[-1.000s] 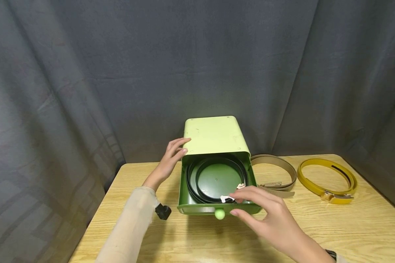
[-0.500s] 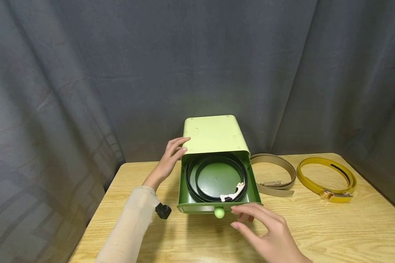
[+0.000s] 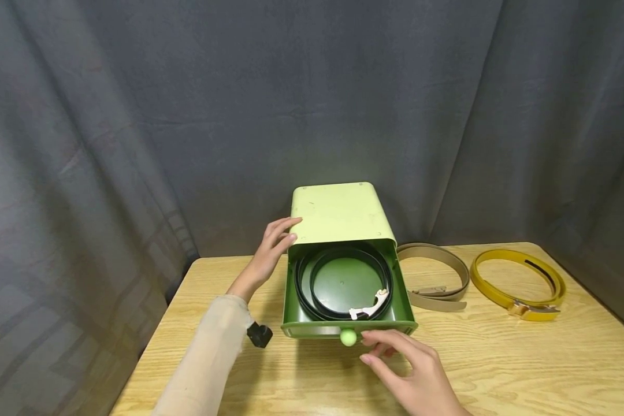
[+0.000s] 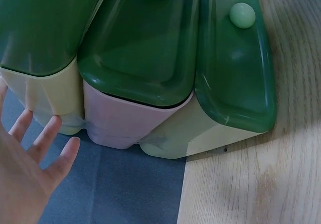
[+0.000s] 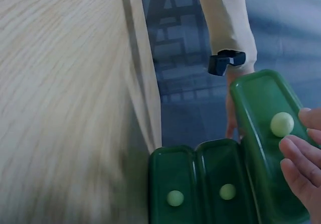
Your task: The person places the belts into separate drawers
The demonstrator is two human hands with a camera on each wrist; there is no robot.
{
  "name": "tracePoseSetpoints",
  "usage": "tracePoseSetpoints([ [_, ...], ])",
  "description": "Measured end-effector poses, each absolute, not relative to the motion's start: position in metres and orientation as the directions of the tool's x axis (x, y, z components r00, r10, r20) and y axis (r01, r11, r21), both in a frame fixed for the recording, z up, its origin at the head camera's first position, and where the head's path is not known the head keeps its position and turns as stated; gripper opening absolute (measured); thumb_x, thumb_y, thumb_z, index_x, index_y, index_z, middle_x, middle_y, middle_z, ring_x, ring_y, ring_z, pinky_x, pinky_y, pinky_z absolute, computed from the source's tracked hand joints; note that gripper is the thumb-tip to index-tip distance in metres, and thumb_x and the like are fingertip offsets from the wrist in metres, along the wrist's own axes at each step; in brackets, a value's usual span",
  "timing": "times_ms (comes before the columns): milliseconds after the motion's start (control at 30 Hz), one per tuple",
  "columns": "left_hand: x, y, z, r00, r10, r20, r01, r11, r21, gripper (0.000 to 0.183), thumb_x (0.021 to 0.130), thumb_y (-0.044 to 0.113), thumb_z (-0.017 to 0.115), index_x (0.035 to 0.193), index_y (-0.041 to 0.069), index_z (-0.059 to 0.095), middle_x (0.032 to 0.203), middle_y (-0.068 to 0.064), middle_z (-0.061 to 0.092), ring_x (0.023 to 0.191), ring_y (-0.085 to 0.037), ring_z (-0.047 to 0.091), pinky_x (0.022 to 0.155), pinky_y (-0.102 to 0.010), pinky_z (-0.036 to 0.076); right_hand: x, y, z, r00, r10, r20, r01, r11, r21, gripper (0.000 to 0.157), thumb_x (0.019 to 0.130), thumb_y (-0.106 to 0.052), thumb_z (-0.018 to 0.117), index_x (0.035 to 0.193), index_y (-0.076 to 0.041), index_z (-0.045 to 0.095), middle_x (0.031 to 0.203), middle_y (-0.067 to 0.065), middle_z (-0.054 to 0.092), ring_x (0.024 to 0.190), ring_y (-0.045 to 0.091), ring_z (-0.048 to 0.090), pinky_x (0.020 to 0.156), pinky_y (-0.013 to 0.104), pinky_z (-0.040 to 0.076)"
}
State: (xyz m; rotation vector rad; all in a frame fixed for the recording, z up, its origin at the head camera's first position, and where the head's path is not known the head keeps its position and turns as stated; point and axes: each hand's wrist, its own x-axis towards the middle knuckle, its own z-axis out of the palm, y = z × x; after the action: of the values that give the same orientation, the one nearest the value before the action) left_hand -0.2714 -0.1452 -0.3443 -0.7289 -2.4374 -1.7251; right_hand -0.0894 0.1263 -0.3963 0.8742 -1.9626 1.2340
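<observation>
A light-green drawer unit [image 3: 338, 211] stands at the middle of the table, its top green drawer [image 3: 312, 330] pulled out. Inside lies a coiled black belt [image 3: 301, 289] with a pale metal buckle [image 3: 369, 306]. My left hand [image 3: 265, 257] rests spread-fingered against the unit's left side; the left wrist view shows those fingers [image 4: 47, 136] along the cream wall. My right hand [image 3: 408, 367] is just right of the round green knob [image 3: 348, 337], thumb and fingertips apart. In the right wrist view its fingers [image 5: 301, 156] are beside that knob [image 5: 282, 124].
Two lower drawers [image 5: 173, 176] with round knobs are closed. Right of the unit lie a coiled tan belt [image 3: 447, 260] and a coiled yellow belt [image 3: 520, 280] with a metal buckle. Grey curtains [image 3: 312, 104] hang behind the wooden table [image 3: 499, 370].
My right hand has drawn back from over the belt buckle to in front of the drawer, then moved left toward the knob. My left hand has kept its place.
</observation>
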Motion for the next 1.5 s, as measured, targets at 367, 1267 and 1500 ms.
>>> tracePoseSetpoints([
  [367,-0.272,-0.145,-0.346,-0.881,0.337,0.331,0.426,0.263,0.866,0.047,0.104,0.027,0.045,0.15,0.014,0.044,0.155,-0.013,0.02,0.128,-0.036,0.038,0.103,-0.056,0.035,-0.095,0.116,-0.414,-0.579,-0.19,0.793,-0.793,0.358,-0.493,0.032,0.086,-0.013,0.078,0.116,-0.008,0.069,0.095,0.0,0.073,0.071,0.005,0.065,0.067,0.017,0.052],
  [1267,-0.272,-0.145,-0.347,-0.886,0.322,0.334,0.421,0.257,0.87,0.046,0.105,0.025,0.045,0.149,0.012,0.044,0.155,-0.013,0.02,0.127,-0.036,0.038,0.102,-0.055,0.035,-0.101,0.1,-0.418,-0.599,-0.104,0.794,-0.791,0.231,-0.566,0.044,0.07,0.013,0.081,0.108,-0.006,0.069,0.093,0.005,0.074,0.075,0.01,0.068,0.069,0.018,0.054],
  [1500,-0.27,-0.146,-0.348,-0.891,0.315,0.327,0.412,0.258,0.874,0.046,0.105,0.026,0.046,0.148,0.013,0.045,0.156,-0.012,0.02,0.128,-0.035,0.038,0.103,-0.055,0.035,-0.102,0.1,-0.42,-0.617,-0.081,0.783,-0.775,0.237,-0.586,0.043,0.068,0.015,0.081,0.105,-0.004,0.07,0.09,0.007,0.074,0.075,0.01,0.069,0.069,0.018,0.054],
])
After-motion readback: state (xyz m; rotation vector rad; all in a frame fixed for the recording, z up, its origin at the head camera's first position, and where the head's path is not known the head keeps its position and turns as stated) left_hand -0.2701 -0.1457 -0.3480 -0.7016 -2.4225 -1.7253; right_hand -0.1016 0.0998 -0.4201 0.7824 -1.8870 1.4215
